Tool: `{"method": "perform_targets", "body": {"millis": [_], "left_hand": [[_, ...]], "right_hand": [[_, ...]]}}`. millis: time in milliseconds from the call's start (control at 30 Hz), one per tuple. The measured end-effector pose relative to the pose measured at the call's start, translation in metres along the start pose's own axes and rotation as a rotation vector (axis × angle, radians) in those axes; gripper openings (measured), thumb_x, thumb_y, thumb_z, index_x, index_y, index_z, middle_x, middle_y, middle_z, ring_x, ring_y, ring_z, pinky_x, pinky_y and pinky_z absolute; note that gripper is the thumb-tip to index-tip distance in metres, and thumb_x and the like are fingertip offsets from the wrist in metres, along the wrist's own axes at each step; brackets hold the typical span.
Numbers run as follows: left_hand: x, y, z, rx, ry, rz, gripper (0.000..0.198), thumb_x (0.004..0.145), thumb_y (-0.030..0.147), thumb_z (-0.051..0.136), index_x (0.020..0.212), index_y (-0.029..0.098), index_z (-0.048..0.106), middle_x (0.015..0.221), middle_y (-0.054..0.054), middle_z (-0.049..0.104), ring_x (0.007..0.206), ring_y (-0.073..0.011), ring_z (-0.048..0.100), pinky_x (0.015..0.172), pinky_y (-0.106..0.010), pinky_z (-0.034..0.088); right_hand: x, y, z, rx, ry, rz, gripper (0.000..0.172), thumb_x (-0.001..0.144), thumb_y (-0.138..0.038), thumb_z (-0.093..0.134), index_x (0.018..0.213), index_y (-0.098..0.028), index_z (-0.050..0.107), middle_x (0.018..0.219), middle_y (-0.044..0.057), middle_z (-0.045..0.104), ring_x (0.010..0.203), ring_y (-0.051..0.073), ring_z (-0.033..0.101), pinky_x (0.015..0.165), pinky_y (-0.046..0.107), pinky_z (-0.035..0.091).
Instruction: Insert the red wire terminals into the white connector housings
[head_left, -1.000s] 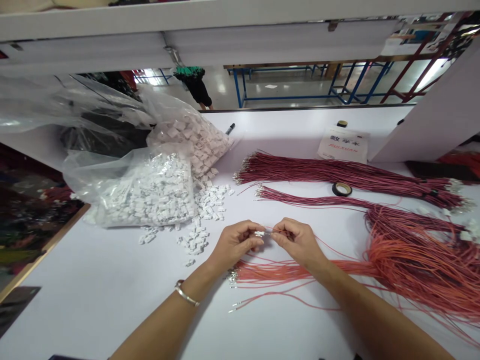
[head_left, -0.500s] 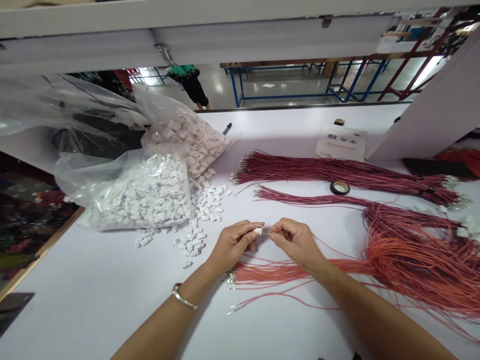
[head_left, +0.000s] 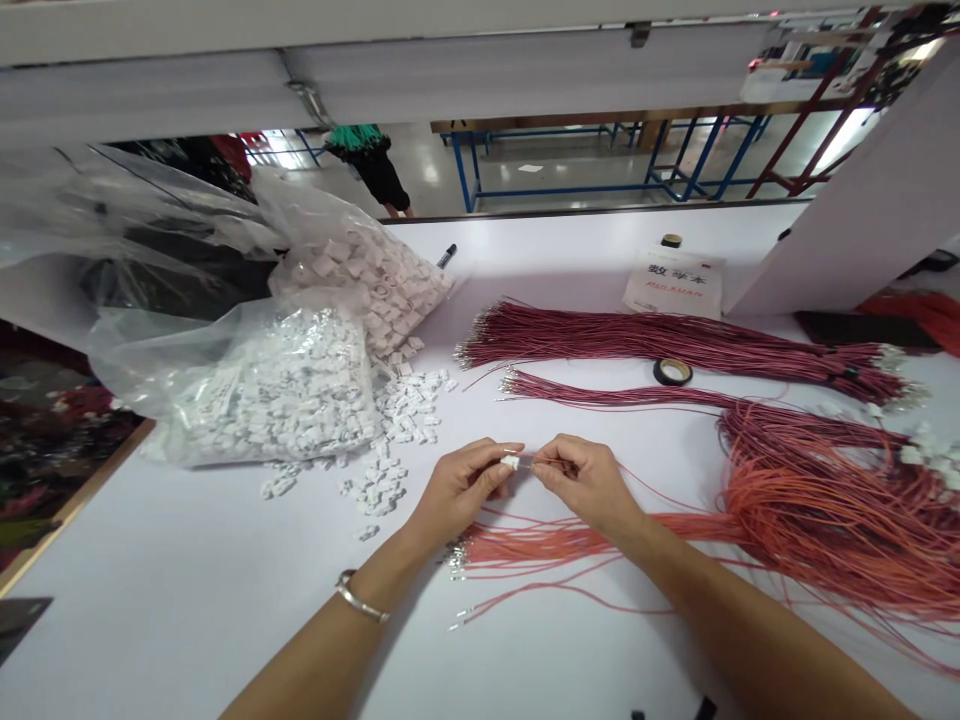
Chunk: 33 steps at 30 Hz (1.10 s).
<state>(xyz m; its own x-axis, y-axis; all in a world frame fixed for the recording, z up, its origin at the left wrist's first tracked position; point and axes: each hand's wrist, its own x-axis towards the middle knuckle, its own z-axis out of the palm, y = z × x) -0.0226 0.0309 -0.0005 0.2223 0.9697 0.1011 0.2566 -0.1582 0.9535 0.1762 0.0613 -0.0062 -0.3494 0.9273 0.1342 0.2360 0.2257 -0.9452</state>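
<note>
My left hand (head_left: 461, 485) pinches a small white plastic connector (head_left: 511, 463) between thumb and fingers above the white table (head_left: 187, 580). My right hand (head_left: 585, 480) is closed on thin red wires (head_left: 637, 487) whose metal tips point at the connector; the two hands nearly touch. A loose bundle of light red wires (head_left: 540, 545) with metal terminals lies under both hands. A silver bracelet (head_left: 360, 600) sits on my left wrist.
Loose white connectors (head_left: 390, 440) spill from clear plastic bags (head_left: 262, 390) at the left. Dark red wire bundles (head_left: 675, 340) stretch across the right, beside a roll of black tape (head_left: 673, 372), a white booklet (head_left: 673, 284) and a marker (head_left: 445, 255). A person stands on the floor beyond the table.
My hands have stayed together at the connector, with the wire tips drawn slightly closer to it. The camera has tilted a little, so everything sits slightly further left and higher.
</note>
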Motion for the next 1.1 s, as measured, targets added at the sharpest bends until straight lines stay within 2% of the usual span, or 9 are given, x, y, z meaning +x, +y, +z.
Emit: {"method": "perform_targets", "body": {"millis": [133,233,333,400,600,767,933,1100], "left_hand": [[0.000,-0.001,0.001,-0.011,0.013,-0.037,0.032,0.092,0.038,0.058,0.111,0.017,0.072,0.072,-0.002,0.060,0.061,-0.0125,0.057,0.060,-0.025,0.048],[0.000,0.002,0.000,-0.007,0.047,-0.087,0.029,0.089,0.038,0.061,0.105,0.017,0.073,0.070,-0.001,0.061,0.059,-0.0123,0.056,0.059,-0.025,0.048],[0.000,0.004,-0.001,-0.017,0.084,-0.148,0.030,0.087,0.040,0.064,0.103,0.016,0.073,0.066,-0.001,0.062,0.058,-0.0128,0.056,0.058,-0.026,0.048],[0.000,0.005,-0.001,-0.033,0.089,-0.180,0.031,0.086,0.040,0.065,0.104,0.017,0.073,0.065,0.000,0.062,0.058,-0.0132,0.056,0.059,-0.027,0.049],[-0.001,0.005,-0.001,-0.071,0.110,-0.222,0.031,0.085,0.041,0.065,0.104,0.017,0.074,0.063,0.000,0.063,0.058,-0.0129,0.056,0.060,-0.027,0.047],[0.000,0.005,-0.002,-0.087,0.109,-0.228,0.032,0.085,0.041,0.066,0.104,0.017,0.074,0.062,-0.001,0.062,0.059,-0.0135,0.054,0.060,-0.028,0.046],[0.000,0.004,-0.001,-0.117,0.147,-0.255,0.032,0.084,0.042,0.068,0.103,0.018,0.074,0.061,0.000,0.062,0.060,-0.0139,0.054,0.060,-0.028,0.044],[0.000,-0.002,-0.004,-0.162,0.215,-0.309,0.039,0.078,0.046,0.074,0.103,0.017,0.075,0.068,-0.003,0.067,0.062,-0.0152,0.057,0.060,-0.028,0.047]], "right_hand": [[0.000,0.001,-0.001,0.053,0.003,-0.033,0.017,0.083,-0.032,0.065,0.073,-0.018,0.069,0.067,0.000,0.062,0.060,0.011,0.050,0.058,0.024,0.040],[0.003,0.000,-0.008,0.256,0.068,-0.003,0.022,0.086,-0.040,0.064,0.082,-0.020,0.072,0.084,0.004,0.069,0.079,0.016,0.060,0.075,0.028,0.047],[0.010,0.001,-0.016,0.504,0.191,0.085,0.030,0.084,-0.049,0.064,0.087,-0.020,0.073,0.093,0.007,0.072,0.089,0.019,0.063,0.088,0.034,0.049],[0.014,0.002,-0.021,0.601,0.231,0.137,0.034,0.080,-0.053,0.067,0.086,-0.020,0.072,0.094,0.008,0.073,0.085,0.019,0.063,0.086,0.035,0.050],[0.017,-0.001,-0.029,0.677,0.173,0.153,0.035,0.077,-0.052,0.071,0.087,-0.019,0.070,0.086,0.006,0.073,0.072,0.014,0.062,0.074,0.030,0.050],[0.021,-0.010,-0.046,0.569,0.175,0.049,0.034,0.085,-0.051,0.063,0.088,-0.019,0.071,0.086,0.006,0.073,0.074,0.015,0.062,0.075,0.032,0.051],[0.024,-0.028,-0.080,0.386,0.263,-0.051,0.036,0.087,-0.054,0.059,0.088,-0.020,0.071,0.090,0.006,0.073,0.079,0.018,0.064,0.080,0.035,0.053],[0.020,-0.051,-0.113,0.050,0.273,-0.126,0.032,0.092,-0.049,0.056,0.088,-0.022,0.073,0.089,0.003,0.072,0.080,0.016,0.063,0.081,0.032,0.050]]}}
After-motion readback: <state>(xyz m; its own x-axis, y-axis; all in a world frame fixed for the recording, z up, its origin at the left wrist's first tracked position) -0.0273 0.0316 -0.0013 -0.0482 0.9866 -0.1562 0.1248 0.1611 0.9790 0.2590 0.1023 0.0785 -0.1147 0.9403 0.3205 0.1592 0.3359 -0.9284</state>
